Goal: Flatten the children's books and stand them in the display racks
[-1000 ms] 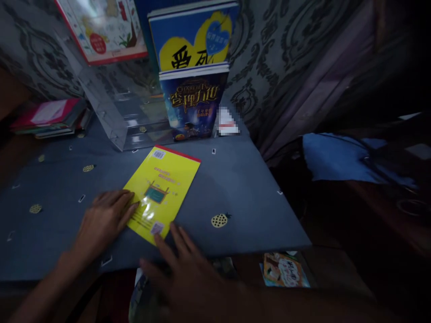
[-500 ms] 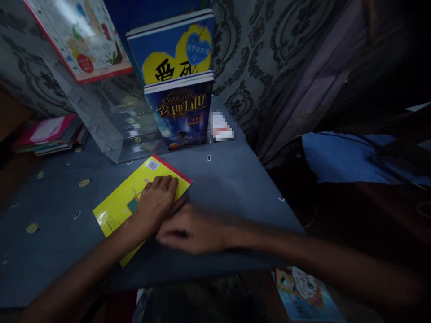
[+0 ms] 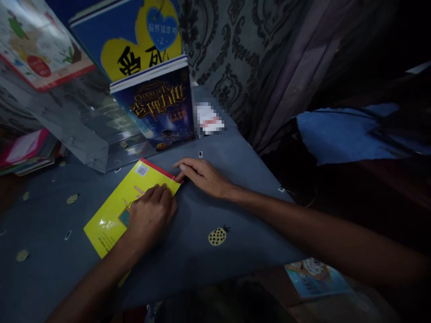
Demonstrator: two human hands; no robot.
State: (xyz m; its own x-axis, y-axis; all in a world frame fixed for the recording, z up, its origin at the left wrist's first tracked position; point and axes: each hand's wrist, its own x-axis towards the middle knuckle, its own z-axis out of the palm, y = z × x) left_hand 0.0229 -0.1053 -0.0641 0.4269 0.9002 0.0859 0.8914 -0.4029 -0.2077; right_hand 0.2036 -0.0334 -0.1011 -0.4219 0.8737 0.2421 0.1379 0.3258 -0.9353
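Note:
A yellow book (image 3: 111, 202) with a red spine and a barcode lies aslant on the cloth-covered table. My left hand (image 3: 150, 213) rests on its right part, fingers bent over the cover; the thumb side is at the book's lower right edge. Beside the book's upper right corner is my right hand (image 3: 205, 177). Its fingers are partly stretched and apart, with the fingertips at the red spine; whether they press on it I cannot tell.
Behind the book, a clear plastic rack (image 3: 90, 150) carries a dark blue book (image 3: 161, 112), a blue-and-yellow book (image 3: 111, 49) and others. Stacked books (image 3: 28, 150) are at the left. Below the table's front edge lies another blue book (image 3: 316, 278). A blue cloth (image 3: 336, 134) is at the right.
My right hand has moved up and away from beside my left wrist to the book's upper right corner. My left hand stays on the book, its fingers more bent. The view has shifted.

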